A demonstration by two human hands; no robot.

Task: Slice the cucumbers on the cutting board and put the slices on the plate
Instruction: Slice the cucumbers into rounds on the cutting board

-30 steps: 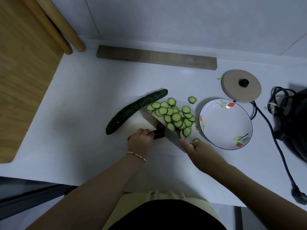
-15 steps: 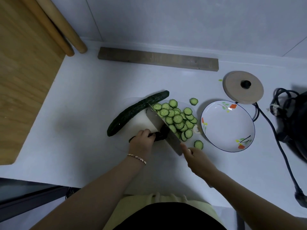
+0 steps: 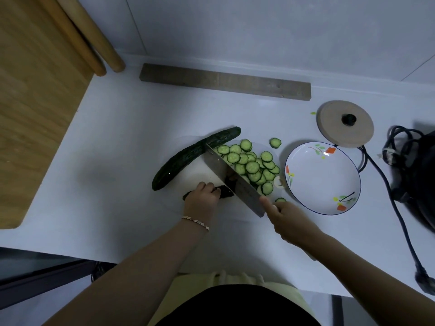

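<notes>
A whole dark cucumber lies slanted on the white cutting board. A pile of cucumber slices covers the board's right part; one slice lies off it, another near my right hand. My left hand is closed on a short cucumber stub. My right hand grips the handle of a cleaver, whose blade stands on the stub's cut end. The flowered plate to the right holds nothing.
A round wooden lid lies behind the plate. A black appliance with its cable sits at the right edge. A wooden strip lies along the wall; a wooden board and two poles stand at left.
The cleaver rose and came down again on the stub, a little further left. My left hand stays on the stub. The view shifted slightly.
</notes>
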